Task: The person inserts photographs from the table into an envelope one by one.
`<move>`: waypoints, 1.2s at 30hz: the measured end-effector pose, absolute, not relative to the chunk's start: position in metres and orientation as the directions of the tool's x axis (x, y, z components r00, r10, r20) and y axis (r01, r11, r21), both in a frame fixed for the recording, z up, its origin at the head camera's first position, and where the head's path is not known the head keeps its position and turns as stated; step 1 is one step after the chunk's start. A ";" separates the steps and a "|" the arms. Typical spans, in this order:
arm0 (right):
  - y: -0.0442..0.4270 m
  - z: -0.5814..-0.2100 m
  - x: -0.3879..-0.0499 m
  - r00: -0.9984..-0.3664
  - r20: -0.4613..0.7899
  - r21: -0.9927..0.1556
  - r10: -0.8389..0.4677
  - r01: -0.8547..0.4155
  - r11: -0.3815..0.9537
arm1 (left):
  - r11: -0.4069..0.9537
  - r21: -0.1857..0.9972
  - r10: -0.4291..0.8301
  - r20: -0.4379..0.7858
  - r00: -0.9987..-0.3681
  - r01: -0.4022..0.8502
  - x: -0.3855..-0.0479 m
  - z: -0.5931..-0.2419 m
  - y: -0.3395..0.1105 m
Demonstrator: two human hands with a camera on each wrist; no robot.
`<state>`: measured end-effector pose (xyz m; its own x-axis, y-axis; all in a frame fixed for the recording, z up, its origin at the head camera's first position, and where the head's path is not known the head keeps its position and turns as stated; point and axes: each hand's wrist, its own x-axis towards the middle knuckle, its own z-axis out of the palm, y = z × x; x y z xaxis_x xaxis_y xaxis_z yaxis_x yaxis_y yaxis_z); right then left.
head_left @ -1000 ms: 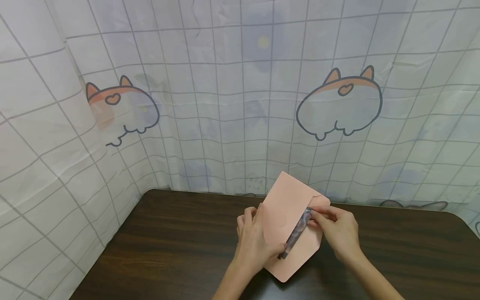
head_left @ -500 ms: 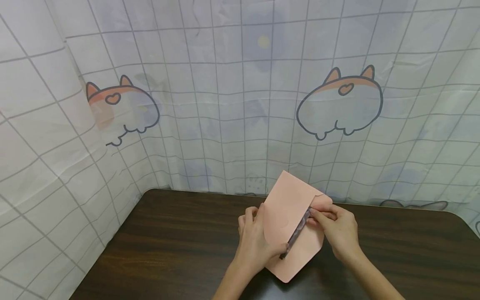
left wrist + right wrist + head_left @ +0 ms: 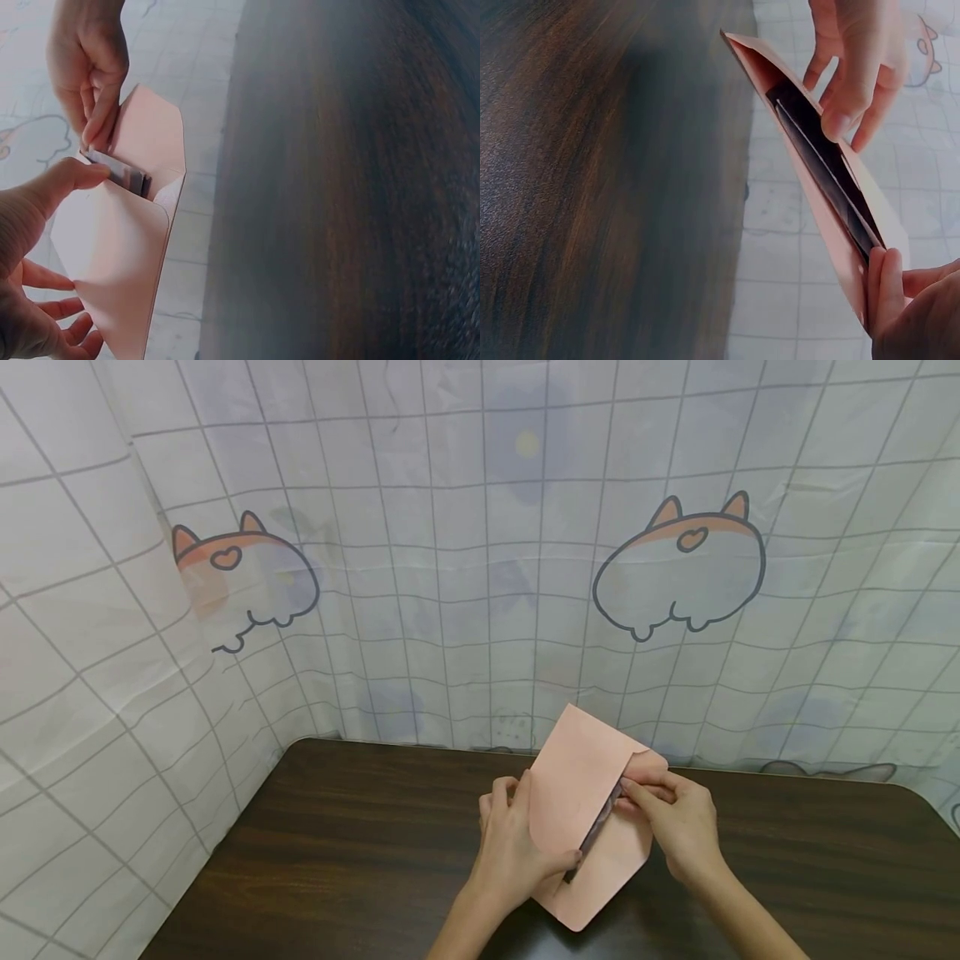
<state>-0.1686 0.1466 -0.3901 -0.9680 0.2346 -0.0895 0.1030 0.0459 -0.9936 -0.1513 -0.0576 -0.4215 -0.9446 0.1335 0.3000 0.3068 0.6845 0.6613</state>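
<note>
A pale pink envelope is held up at a slant over the table, its flap folded open. Inside the mouth sits a stack of thin, glossy dark cards or photos; only its upper edge shows from the head. My left hand grips the envelope's left side, with the thumb on the mouth edge near the stack. At the far end of the mouth, my right hand pinches the stack's end. In the right wrist view the cards lie deep between the envelope walls; their lower part is hidden.
A dark wood-grain table lies beneath the hands. Behind and to the left hangs a white grid-patterned curtain with cartoon animal drawings, reaching down to the table's back edge.
The stack has slid deeper into the envelope, so a narrower strip of it shows. The envelope and left hand have shifted slightly right; the right hand stays almost in place.
</note>
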 end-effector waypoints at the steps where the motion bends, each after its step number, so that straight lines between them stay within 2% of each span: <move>1: 0.146 -0.390 -0.168 -0.968 -0.087 -0.994 0.236 0.101 0.049 | 0.689 0.658 0.132 0.299 -0.945 0.304 -0.151 -0.421 -0.058; 24: 0.148 -0.405 -0.162 -0.964 -0.113 -0.993 0.240 0.117 0.003 | 0.720 0.642 0.114 0.263 -0.958 0.262 -0.152 -0.423 -0.060; 36: 0.154 -0.414 -0.161 -0.963 -0.128 -0.992 0.236 0.127 -0.019 | 0.717 0.653 0.172 0.176 -0.969 0.245 -0.153 -0.433 -0.064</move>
